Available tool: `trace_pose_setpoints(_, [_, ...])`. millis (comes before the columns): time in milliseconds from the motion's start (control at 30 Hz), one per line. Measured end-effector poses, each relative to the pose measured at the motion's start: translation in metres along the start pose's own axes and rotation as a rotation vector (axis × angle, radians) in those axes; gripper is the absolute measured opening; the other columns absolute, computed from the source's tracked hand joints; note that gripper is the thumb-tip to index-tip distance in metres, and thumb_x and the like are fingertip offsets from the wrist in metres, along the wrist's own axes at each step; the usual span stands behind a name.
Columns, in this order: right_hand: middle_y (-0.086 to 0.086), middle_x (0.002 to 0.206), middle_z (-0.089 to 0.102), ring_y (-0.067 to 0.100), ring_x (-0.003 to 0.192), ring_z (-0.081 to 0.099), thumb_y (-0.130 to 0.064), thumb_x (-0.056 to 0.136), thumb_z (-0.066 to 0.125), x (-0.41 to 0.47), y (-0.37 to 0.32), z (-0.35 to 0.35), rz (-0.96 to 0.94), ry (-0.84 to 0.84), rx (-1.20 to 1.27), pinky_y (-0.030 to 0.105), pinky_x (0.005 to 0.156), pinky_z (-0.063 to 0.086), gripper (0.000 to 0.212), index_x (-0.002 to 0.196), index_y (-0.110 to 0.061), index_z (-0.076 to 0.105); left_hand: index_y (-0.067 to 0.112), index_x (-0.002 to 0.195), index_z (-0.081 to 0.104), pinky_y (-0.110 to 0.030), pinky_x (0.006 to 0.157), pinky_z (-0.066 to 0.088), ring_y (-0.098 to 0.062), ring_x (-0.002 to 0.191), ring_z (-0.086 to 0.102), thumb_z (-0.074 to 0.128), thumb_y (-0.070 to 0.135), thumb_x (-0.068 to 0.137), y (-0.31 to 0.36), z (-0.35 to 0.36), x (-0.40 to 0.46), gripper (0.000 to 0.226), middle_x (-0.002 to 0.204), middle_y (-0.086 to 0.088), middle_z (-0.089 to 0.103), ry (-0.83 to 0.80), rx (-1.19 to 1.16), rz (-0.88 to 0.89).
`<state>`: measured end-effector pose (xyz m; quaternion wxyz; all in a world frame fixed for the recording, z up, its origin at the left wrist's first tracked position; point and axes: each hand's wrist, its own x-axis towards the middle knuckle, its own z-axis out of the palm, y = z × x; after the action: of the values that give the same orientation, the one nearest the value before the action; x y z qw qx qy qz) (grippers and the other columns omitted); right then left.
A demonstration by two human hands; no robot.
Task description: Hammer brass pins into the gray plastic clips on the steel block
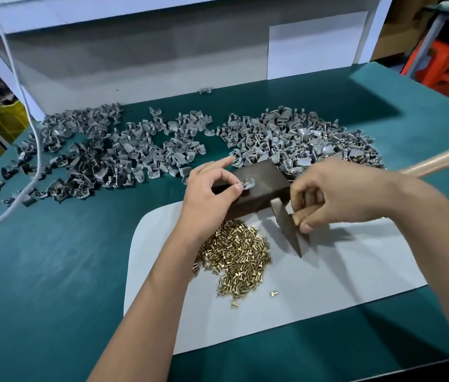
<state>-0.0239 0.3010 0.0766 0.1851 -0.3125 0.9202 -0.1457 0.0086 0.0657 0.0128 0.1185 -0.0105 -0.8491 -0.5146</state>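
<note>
A dark steel block [266, 176] stands at the far edge of a white sheet [328, 271]. On its top lies one gray plastic clip [248, 185], which my left hand [209, 197] pinches at its left end. My right hand [336, 194] grips a hammer close to its head; the steel head [288, 228] points down to the right of the block, and the wooden handle [444, 159] sticks out to the right. A brass pin seems to sit between the right fingers. A heap of brass pins [235, 257] lies on the sheet in front of the block.
Large piles of gray clips [124, 150] [300, 136] spread over the green table behind the block. A white cable [34, 150] crosses the left pile. A white backboard [149, 59] closes off the far side. Stray pins [273, 293] lie near the heap.
</note>
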Motion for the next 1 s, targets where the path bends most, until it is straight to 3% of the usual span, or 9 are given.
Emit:
trace_pose_setpoints(67, [-0.013, 0.067, 0.073, 0.005, 0.065, 0.069, -0.036, 0.079, 0.086, -0.001, 0.001, -0.002, 0.019, 0.039, 0.024, 0.033, 0.066, 0.057, 0.014, 0.075, -0.026, 0.076, 0.019, 0.078, 0.072, -0.050, 0.118, 0.032, -0.015, 0.140, 0.043, 0.075, 0.010, 0.089, 0.000, 0.000, 0.000, 0.014, 0.142, 0.016, 0.058, -0.020, -0.011, 0.002])
trace_pose_setpoints(200, [-0.020, 0.065, 0.068, 0.001, 0.064, 0.064, -0.046, 0.080, 0.080, 0.009, -0.005, -0.008, -0.068, 0.483, 0.069, 0.021, 0.061, 0.050, 0.020, 0.072, -0.029, 0.074, 0.014, 0.080, 0.073, -0.051, 0.118, 0.033, -0.018, 0.140, 0.043, 0.074, 0.009, 0.089, -0.001, 0.000, -0.001, 0.011, 0.145, 0.016, 0.056, -0.031, -0.035, -0.001])
trace_pose_setpoints(367, [-0.016, 0.085, 0.064, 0.001, 0.073, 0.054, -0.040, 0.082, 0.082, 0.041, -0.022, 0.017, -0.204, 0.438, 0.018, 0.025, 0.069, 0.046, 0.028, 0.108, -0.034, 0.073, 0.012, 0.080, 0.073, -0.054, 0.117, 0.033, -0.021, 0.139, 0.046, 0.074, 0.008, 0.090, -0.001, -0.001, 0.000, 0.010, 0.147, 0.016, 0.054, -0.036, -0.074, -0.021])
trace_pose_setpoints(500, [-0.009, 0.089, 0.068, 0.007, 0.079, 0.059, -0.035, 0.084, 0.082, 0.047, -0.015, 0.031, -0.248, 0.596, 0.085, 0.037, 0.076, 0.054, 0.022, 0.104, -0.027, 0.077, 0.018, 0.084, 0.075, -0.053, 0.116, 0.035, -0.017, 0.139, 0.047, 0.074, 0.011, 0.090, 0.000, -0.003, 0.000, 0.010, 0.146, 0.016, 0.054, -0.047, -0.091, -0.010])
trace_pose_setpoints(633, [-0.013, 0.083, 0.065, 0.002, 0.072, 0.056, -0.029, 0.088, 0.079, 0.051, -0.001, 0.033, 0.026, 0.971, 0.187, 0.037, 0.082, 0.057, 0.047, 0.132, -0.025, 0.064, 0.030, 0.086, 0.073, -0.024, 0.112, 0.032, 0.001, 0.138, 0.045, 0.073, 0.021, 0.091, -0.001, -0.005, -0.002, 0.011, 0.145, 0.017, 0.056, 0.034, -0.110, 0.005])
trace_pose_setpoints(700, [-0.008, 0.091, 0.064, 0.013, 0.080, 0.061, -0.030, 0.094, 0.071, 0.051, 0.005, 0.032, 0.123, 0.989, 0.262, 0.042, 0.085, 0.055, 0.053, 0.142, -0.020, 0.052, 0.029, 0.090, 0.073, -0.005, 0.099, 0.032, 0.003, 0.136, 0.046, 0.071, 0.020, 0.094, -0.002, -0.006, -0.001, 0.009, 0.144, 0.017, 0.057, 0.079, -0.119, 0.008])
trace_pose_setpoints(767, [-0.006, 0.094, 0.063, 0.016, 0.084, 0.065, -0.027, 0.100, 0.063, 0.051, 0.005, 0.033, 0.127, 0.958, 0.322, 0.046, 0.085, 0.056, 0.048, 0.144, -0.016, 0.049, 0.024, 0.094, 0.074, 0.003, 0.090, 0.034, 0.001, 0.136, 0.048, 0.069, 0.019, 0.096, -0.003, -0.007, 0.001, 0.006, 0.144, 0.014, 0.058, 0.107, -0.133, 0.000])
trace_pose_setpoints(933, [-0.006, 0.098, 0.063, 0.020, 0.087, 0.069, -0.019, 0.103, 0.056, 0.048, -0.006, 0.036, 0.085, 0.935, 0.392, 0.049, 0.084, 0.058, 0.043, 0.144, -0.016, 0.044, 0.018, 0.099, 0.075, -0.040, 0.116, 0.040, -0.003, 0.137, 0.048, 0.065, 0.016, 0.098, -0.008, -0.007, 0.001, 0.010, 0.144, 0.011, 0.059, 0.113, -0.177, -0.021])
trace_pose_setpoints(1000, [-0.009, 0.098, 0.062, 0.021, 0.085, 0.070, -0.020, 0.102, 0.057, 0.045, -0.005, 0.035, 0.090, 0.947, 0.402, 0.050, 0.084, 0.058, 0.044, 0.144, -0.017, 0.044, 0.016, 0.100, 0.075, -0.041, 0.119, 0.037, -0.003, 0.138, 0.048, 0.064, 0.015, 0.099, -0.007, -0.005, 0.001, 0.011, 0.144, 0.009, 0.058, 0.101, -0.174, -0.014])
